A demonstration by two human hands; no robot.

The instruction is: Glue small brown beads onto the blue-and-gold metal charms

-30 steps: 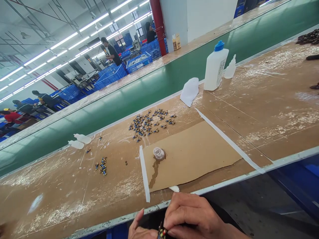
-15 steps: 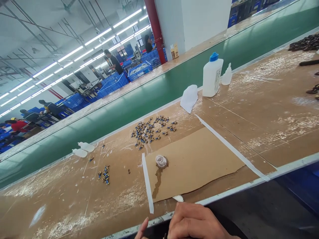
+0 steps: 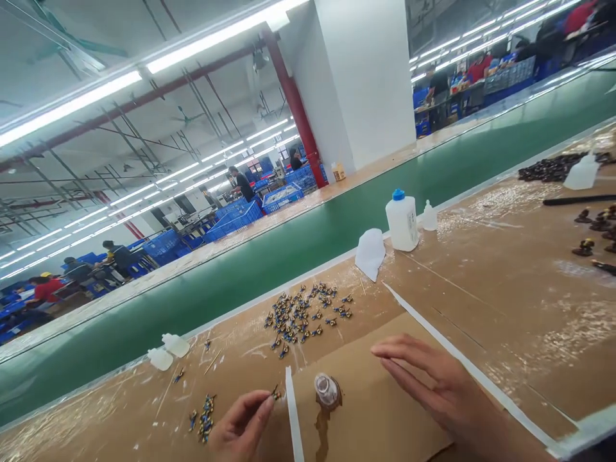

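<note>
My left hand (image 3: 243,423) pinches a small figurine (image 3: 275,393) between thumb and forefinger, just left of a white tape strip (image 3: 291,410). To its left lies a small heap of blue-and-gold figurines (image 3: 206,417). My right hand (image 3: 428,382) is over the cardboard sheet (image 3: 356,378), its fingers stretched out and holding nothing. Between the two hands, on the cardboard, stands a small clear cup (image 3: 327,391) with a brown wet stain around and below it. Farther back a larger spread of similar figurines (image 3: 298,317) lies on the table.
A white bottle with a blue cap (image 3: 403,224), a small dropper bottle (image 3: 428,218) and white paper (image 3: 370,253) stand along the back. Two small bottles (image 3: 168,351) lie at left. Dark brown pieces (image 3: 543,168) are at far right, beyond which runs a green belt (image 3: 337,212).
Both hands have come up from the table's front edge. The left is now left of the cup with a figurine, the right is spread over the cardboard. My view has tilted upward.
</note>
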